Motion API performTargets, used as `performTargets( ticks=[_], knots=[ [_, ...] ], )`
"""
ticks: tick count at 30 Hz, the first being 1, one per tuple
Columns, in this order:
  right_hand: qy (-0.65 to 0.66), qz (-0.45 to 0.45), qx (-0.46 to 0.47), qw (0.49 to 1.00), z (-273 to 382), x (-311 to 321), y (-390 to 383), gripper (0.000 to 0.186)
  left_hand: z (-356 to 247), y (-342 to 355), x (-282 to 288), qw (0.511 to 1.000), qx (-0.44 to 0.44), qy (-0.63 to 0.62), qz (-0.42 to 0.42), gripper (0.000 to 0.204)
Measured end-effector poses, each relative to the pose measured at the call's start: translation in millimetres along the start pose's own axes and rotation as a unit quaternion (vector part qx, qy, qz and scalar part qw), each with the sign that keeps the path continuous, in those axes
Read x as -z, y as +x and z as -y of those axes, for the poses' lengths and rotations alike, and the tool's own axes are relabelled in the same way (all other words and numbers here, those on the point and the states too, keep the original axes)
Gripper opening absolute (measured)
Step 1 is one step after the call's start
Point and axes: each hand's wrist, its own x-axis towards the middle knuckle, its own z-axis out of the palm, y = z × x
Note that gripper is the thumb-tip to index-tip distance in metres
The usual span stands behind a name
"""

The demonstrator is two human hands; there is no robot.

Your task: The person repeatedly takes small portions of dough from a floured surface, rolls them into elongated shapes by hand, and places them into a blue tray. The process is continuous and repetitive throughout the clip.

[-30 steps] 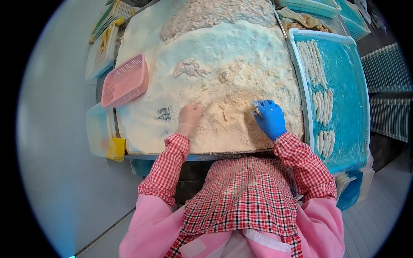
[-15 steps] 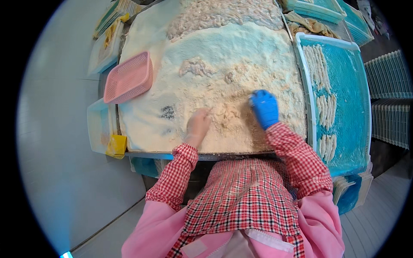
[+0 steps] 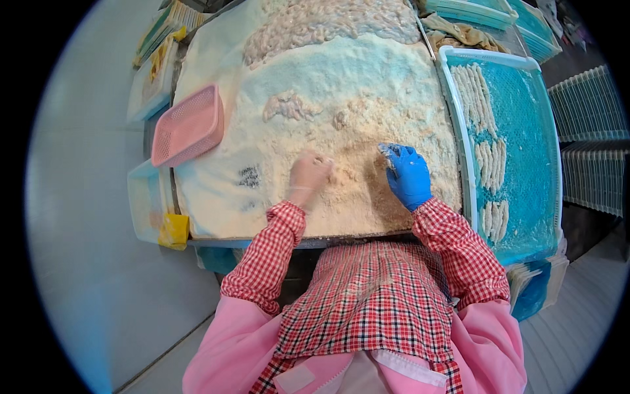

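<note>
My left hand (image 3: pixel 310 177), in what looks like a thin clear glove, is just above the pale breading flour (image 3: pixel 354 220) that covers the table. Its fingers are curled in, and whatever they may hold is hidden. To its right, my right hand (image 3: pixel 409 178) wears a blue glove with crumbs clinging to the fingertips. Those fingers are bent and drawn together over the flour; I cannot make out what is in them. Beyond both hands, a small clump of raw pale strips (image 3: pixel 289 106) lies on the flour, with a smaller crumb-covered piece (image 3: pixel 340 119) beside it.
A large heap of raw strips (image 3: pixel 328 25) spreads across the far end. On the right, a blue mesh tray (image 3: pixel 528 164) holds coated strips (image 3: pixel 474 98) in three groups. A pink basket (image 3: pixel 190 125) rests at the left edge, near a clear bin (image 3: pixel 143 200) and yellow cloth (image 3: pixel 173 231).
My left hand has moved slightly farther from me, with its fingers curled tighter. My right hand has turned, so its crumb-coated fingertips show. The whole view has shifted a little.
</note>
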Motion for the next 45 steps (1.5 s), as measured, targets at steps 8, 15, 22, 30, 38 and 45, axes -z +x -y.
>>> performTargets(
  ticks=[8,15,22,30,38,45],
  knots=[
    [-0.038,0.169,0.054,0.983,13.3,-25.6,-41.1,0.024,27.9,-17.8,-15.2,0.894,-0.432,0.109,0.043,0.022],
    [0.082,0.074,-0.126,0.986,14.9,-38.4,-55.4,0.022,26.8,-43.3,-33.5,0.989,-0.101,0.11,0.014,0.03],
    [0.683,0.026,-0.427,0.592,14.9,-79.3,-37.6,0.021,35.4,-65.3,-97.2,0.947,-0.285,0.083,-0.121,0.019],
    [0.79,-0.042,-0.443,0.421,12.7,-75.1,-25.6,0.012,25.9,-61.6,-42.0,0.943,0.021,-0.326,0.071,0.027],
    [0.43,-0.064,-0.289,0.853,1.9,-35.9,-7.7,0.047,32.1,-57.6,-29.5,0.983,-0.138,0.116,0.016,0.04],
    [0.461,0.098,-0.375,0.798,7.9,-48.3,-57.4,0.027,34.4,-38.3,-76.3,0.919,-0.253,0.28,-0.113,0.047]
  ],
)
